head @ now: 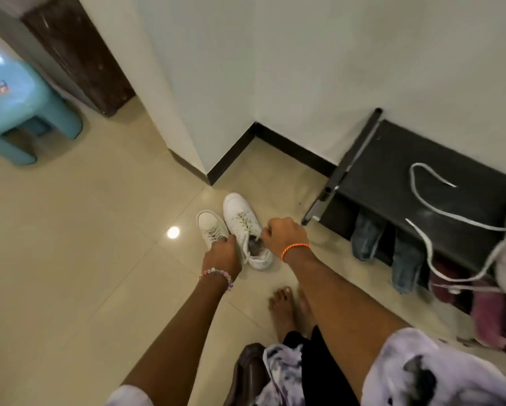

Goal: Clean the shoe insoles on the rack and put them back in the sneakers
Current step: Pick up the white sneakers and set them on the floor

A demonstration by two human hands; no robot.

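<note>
Two white sneakers stand side by side on the tiled floor, toes pointing away from me. My left hand (221,254) grips the heel end of the left sneaker (210,227). My right hand (284,234) is curled at the tongue and collar of the right sneaker (241,218), whose opening shows a dark grey lining. No insole can be made out in either shoe. The black shoe rack (398,171) stands against the wall at the right.
A white shoelace (421,197) lies looped across the rack's top. Blue and maroon footwear (366,238) sits on the rack's lower shelf. A light blue plastic stool (26,112) stands at the far left. My bare foot (284,309) rests on the floor behind the sneakers.
</note>
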